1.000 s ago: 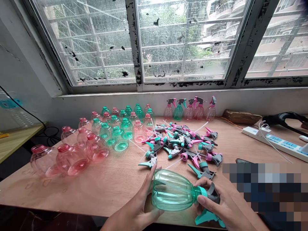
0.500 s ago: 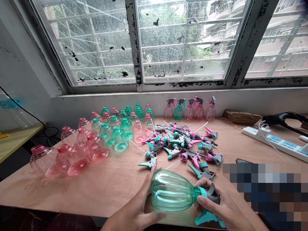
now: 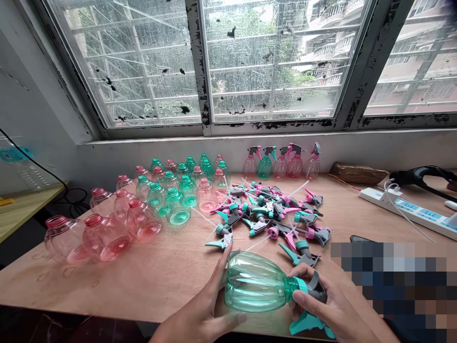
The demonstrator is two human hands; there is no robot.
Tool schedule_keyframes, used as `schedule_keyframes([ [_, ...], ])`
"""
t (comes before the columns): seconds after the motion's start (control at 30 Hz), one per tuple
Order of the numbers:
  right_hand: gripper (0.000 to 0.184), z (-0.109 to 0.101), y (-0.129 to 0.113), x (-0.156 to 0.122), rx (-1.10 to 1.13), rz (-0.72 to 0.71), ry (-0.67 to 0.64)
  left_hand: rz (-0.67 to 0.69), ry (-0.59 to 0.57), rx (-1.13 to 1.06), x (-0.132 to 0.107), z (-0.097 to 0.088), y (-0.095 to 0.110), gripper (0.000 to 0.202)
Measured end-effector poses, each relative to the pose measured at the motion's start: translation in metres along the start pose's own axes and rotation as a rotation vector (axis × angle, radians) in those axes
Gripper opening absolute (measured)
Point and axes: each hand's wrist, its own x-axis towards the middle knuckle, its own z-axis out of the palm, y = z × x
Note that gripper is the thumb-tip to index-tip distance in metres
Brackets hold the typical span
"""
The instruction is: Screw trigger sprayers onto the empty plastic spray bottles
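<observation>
A green see-through spray bottle [image 3: 255, 282] lies on its side over the near edge of the wooden table [image 3: 160, 271]. My left hand [image 3: 207, 307] cups the bottle's rounded body from below and the left. Round the neck, my right hand [image 3: 323, 307] is closed on the grey and teal trigger head [image 3: 311, 297], which sits on the bottle's mouth. A thin white dip tube shows inside the bottle.
Empty pink bottles [image 3: 103, 233] and green bottles [image 3: 174, 195] stand at the left. A heap of loose trigger heads [image 3: 271, 214] lies mid-table. Several finished sprayers [image 3: 282, 162] line the wall under the window. A power strip [image 3: 410, 209] and a black tool [image 3: 421, 178] lie right.
The bottle has turned slightly in my hands; its ribs sit at a different angle. Both hands stay where they were.
</observation>
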Motion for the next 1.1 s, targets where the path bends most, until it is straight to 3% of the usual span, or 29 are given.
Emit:
schedule_keyframes([
  [0.3,0.040,-0.0016,0.0009,-0.0010,-0.015,0.003,-0.008,0.046,0.018,-0.019,-0.0005,0.0013,0.0010,0.094],
  [0.57,0.041,-0.0009,-0.0003,-0.0001,-0.017,0.008,-0.003,0.054,-0.045,-0.026,0.0021,-0.0017,0.0015,0.092],
  [0.77,0.043,0.0015,-0.0029,-0.0012,-0.029,0.007,0.013,0.016,0.004,-0.045,0.0004,0.0000,0.0010,0.095],
  [1.1,0.044,-0.0014,0.0025,0.0000,0.003,0.018,0.005,-0.029,-0.016,-0.062,-0.0001,-0.0026,-0.0061,0.100],
])
